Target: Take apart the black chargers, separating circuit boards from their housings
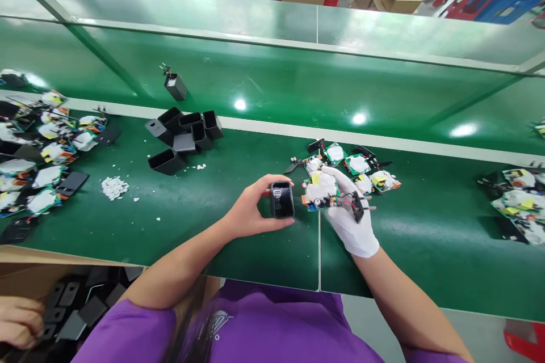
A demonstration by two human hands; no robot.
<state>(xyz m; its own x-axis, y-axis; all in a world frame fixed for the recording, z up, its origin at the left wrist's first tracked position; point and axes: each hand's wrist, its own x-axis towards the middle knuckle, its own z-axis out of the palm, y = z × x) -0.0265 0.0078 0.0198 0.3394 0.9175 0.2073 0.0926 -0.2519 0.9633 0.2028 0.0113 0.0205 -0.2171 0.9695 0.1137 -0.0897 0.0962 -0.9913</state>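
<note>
Bare and curled round its sides, my left hand (251, 208) holds a black plastic housing (282, 201) with its open mouth facing me. My right hand (355, 232), in a white glove, grips a circuit board (320, 190) covered in white filler, with a yellow part on it. Wires run from that board to a black plug piece (356, 207) with metal pins. The board and the housing are apart, a small gap between them. Behind my right hand lie several similar boards (357, 164), partly hidden by the glove.
Several empty black housings (185, 142) stand at the back left, near white crumbs (114, 188). One housing with pins (175, 86) is farther back. Board piles lie at the far left (46, 198) and far right (522, 201). A carton of housings (70, 309) and another person's hand (19, 320) are lower left.
</note>
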